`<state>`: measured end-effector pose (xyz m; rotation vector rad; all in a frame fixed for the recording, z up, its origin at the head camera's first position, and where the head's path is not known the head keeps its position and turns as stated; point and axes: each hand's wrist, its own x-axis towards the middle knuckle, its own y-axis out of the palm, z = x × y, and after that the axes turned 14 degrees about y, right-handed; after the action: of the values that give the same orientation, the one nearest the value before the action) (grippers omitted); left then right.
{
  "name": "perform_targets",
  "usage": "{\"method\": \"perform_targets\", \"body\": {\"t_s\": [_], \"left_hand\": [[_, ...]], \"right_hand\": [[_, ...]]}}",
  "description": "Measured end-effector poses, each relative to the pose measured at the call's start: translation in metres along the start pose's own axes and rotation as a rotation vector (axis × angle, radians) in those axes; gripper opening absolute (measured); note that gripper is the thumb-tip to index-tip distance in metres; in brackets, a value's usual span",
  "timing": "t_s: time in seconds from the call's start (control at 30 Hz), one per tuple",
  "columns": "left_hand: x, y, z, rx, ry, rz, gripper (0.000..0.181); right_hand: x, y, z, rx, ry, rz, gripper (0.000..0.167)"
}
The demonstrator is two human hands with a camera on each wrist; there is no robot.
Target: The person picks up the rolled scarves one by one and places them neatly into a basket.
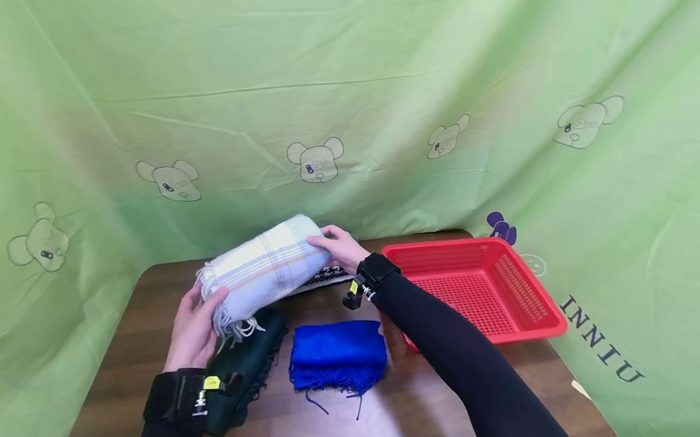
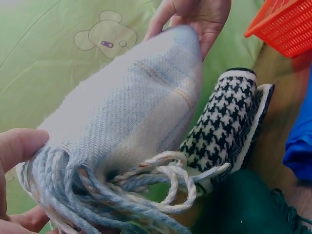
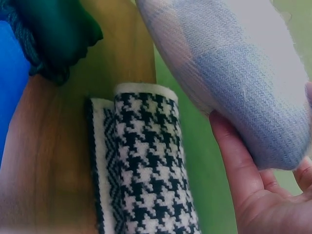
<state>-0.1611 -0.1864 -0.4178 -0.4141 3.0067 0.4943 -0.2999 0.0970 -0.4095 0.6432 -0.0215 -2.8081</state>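
A folded pale blue and white plaid scarf (image 1: 270, 263) with twisted fringe is held up in the air between both hands, tilted with its right end higher. My left hand (image 1: 193, 327) grips the fringed end, thumb on the near face; the left wrist view shows that thumb beside the fringe (image 2: 92, 195). At the other end my right hand (image 1: 342, 248) pinches the smooth fold, its thumb against the cloth in the right wrist view. Below the plaid scarf lies a rolled black and white houndstooth scarf (image 3: 151, 161), partly hidden in the head view.
A dark green fringed scarf (image 1: 248, 370) lies at the left of the wooden table (image 1: 129, 361), under my left forearm. A folded blue scarf (image 1: 338, 351) sits at the middle front. On the right stands a red plastic basket (image 1: 468, 298). A green curtain hangs behind.
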Motion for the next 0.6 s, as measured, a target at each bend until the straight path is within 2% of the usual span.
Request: {"method": "perform_targets", "body": {"t_s": [0.33,0.6], "left_hand": [[0.004,0.014,0.0,-0.005,-0.016,0.049,0.089],[0.009,0.029,-0.001,-0.019,-0.002,0.071,0.087]], "right_hand": [[-0.009,-0.018,0.003,0.025,-0.009,-0.022,0.026],[-0.017,-0.032,0.005,0.038,-0.024,-0.055,0.02]]}}
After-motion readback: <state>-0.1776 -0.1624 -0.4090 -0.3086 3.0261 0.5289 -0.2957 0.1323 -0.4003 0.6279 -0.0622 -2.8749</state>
